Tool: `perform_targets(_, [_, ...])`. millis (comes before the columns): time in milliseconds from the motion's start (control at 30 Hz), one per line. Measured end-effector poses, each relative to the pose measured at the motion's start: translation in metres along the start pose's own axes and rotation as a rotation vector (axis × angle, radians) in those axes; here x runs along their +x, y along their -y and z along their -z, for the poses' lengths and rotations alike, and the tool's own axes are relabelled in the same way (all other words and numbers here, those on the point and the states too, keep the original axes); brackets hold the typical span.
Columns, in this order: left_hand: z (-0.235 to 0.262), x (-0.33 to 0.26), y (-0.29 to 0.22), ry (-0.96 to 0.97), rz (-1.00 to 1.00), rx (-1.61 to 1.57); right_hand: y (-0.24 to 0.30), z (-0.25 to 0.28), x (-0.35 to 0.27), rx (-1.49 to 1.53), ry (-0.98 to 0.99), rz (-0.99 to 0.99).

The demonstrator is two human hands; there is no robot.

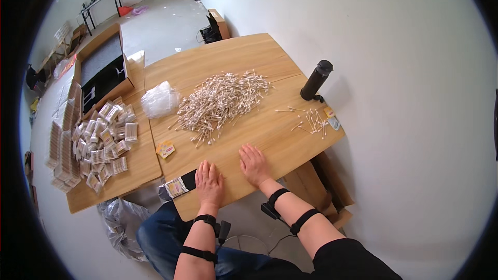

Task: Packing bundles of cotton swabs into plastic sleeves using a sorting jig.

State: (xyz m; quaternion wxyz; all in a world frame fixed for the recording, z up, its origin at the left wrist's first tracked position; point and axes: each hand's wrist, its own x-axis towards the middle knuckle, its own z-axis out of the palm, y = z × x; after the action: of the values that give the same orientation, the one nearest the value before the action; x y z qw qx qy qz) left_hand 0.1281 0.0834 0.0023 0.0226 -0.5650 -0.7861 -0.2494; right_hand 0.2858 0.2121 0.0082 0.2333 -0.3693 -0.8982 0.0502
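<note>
My left hand (209,182) lies flat, palm down, on the near edge of the wooden table (270,135), holding nothing. Beside it my right hand (253,164) also rests flat with its fingers together, empty. A big heap of cotton swabs (220,102) is spread over the table's middle, beyond both hands. Just left of my left hand a filled packet of swabs (177,186) hangs over the table edge. A small yellow and red label (165,149) lies to the left of the heap.
A black bottle (316,80) stands at the right, with a few loose swabs (311,120) near it. A clear plastic bag (160,99) lies left of the heap. A second table (136,166) at the left carries several filled swab packets (106,140). A crumpled bag (120,224) is on the floor.
</note>
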Motion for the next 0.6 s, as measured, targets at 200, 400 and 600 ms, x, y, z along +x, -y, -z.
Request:
perform_targets(200, [0.004, 0.002, 0.002, 0.041, 0.053, -0.035, 0.003, 0.007, 0.004, 0.013, 0.017, 0.000])
perform_targets(400, [-0.001, 0.000, 0.012, 0.028, 0.050, -0.027, 0.011, 0.001, 0.010, 0.078, -0.040, 0.023])
perform_targets(600, [-0.007, -0.003, 0.008, 0.049, 0.066, -0.067, 0.019, -0.006, 0.035, 0.060, 0.253, -0.205])
